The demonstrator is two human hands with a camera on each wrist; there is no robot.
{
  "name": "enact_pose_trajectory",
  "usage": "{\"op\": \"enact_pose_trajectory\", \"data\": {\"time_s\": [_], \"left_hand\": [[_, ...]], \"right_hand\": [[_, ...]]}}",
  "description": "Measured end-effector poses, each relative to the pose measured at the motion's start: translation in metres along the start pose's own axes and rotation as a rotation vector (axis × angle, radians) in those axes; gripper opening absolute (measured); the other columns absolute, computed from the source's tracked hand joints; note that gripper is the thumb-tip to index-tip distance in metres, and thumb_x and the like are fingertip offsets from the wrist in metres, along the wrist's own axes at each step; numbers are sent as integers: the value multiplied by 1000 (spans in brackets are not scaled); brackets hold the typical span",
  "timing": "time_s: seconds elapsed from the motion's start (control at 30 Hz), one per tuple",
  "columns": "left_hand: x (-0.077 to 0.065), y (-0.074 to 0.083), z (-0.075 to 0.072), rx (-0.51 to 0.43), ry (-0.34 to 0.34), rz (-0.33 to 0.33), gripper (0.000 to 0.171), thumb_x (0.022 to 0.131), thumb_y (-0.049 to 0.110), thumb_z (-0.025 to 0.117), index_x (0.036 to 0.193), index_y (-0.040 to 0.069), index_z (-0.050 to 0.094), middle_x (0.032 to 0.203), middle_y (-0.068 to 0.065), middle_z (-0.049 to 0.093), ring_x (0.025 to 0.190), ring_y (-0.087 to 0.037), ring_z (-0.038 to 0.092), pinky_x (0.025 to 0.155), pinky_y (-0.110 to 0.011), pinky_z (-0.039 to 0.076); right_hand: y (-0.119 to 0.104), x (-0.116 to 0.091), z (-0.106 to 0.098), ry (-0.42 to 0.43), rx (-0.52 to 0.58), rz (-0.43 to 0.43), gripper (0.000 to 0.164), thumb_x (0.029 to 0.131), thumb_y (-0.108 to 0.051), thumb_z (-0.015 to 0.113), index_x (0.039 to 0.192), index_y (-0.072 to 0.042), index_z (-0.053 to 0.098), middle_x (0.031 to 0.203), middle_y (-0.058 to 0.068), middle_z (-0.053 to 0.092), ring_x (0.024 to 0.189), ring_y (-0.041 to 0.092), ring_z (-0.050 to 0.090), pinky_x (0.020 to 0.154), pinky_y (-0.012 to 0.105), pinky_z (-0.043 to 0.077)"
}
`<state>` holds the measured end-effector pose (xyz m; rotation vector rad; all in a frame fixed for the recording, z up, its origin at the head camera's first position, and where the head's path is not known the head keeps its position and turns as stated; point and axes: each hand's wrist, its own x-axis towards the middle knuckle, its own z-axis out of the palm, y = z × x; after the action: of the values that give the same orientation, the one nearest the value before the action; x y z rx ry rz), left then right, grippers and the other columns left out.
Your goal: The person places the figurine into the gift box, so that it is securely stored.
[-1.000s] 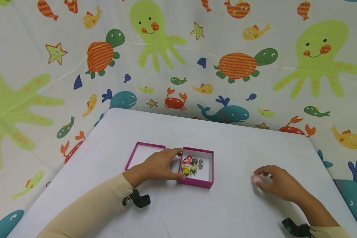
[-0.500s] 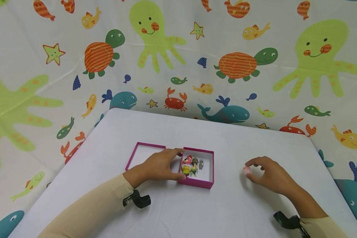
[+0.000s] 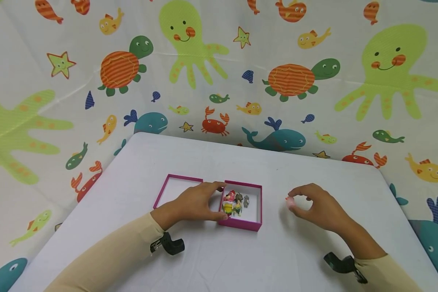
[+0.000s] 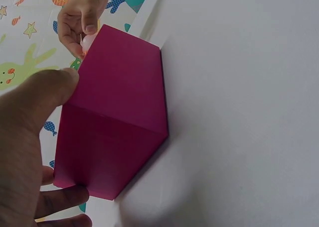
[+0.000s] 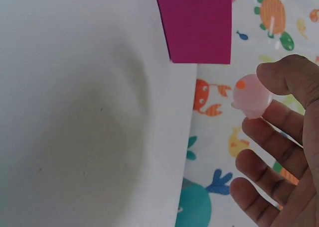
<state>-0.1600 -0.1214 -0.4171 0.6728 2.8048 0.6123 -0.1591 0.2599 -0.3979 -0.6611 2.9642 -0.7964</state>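
My left hand (image 3: 194, 202) grips the left side of an open magenta box (image 3: 241, 224), thumb at the near corner and fingers at the far one. Inside the box, at its left, lie a figurine in red and yellow (image 3: 228, 203), a brown and green figurine (image 3: 238, 202) and a small grey figurine (image 3: 246, 201). Right of the box, above the table, my right hand (image 3: 319, 207) pinches a small rounded pale pink toy (image 5: 251, 98) with an orange spot between thumb and fingertips. The other right fingers are loosely spread in the right wrist view.
A shallow magenta-edged box lid (image 3: 185, 177) lies left of the box, partly hidden by my left hand. All of this is on a white-covered table (image 3: 277, 174). A sea-animal printed curtain (image 3: 219, 69) hangs behind it.
My right hand has moved left and a little away from me, carrying the pink toy closer to the box. The left hand and the box have stayed in place.
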Motion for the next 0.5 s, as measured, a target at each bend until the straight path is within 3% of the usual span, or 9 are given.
{"op": "enact_pose_trajectory", "data": {"time_s": [0.5], "left_hand": [[0, 1, -4, -7, -4, 3, 99, 73, 72, 77, 154, 25, 44, 138, 0, 60, 128, -24, 56, 99, -55, 51]], "right_hand": [[-24, 17, 9, 15, 16, -20, 37, 85, -36, 85, 117, -22, 75, 117, 1, 68, 111, 29, 60, 79, 49, 60]]}}
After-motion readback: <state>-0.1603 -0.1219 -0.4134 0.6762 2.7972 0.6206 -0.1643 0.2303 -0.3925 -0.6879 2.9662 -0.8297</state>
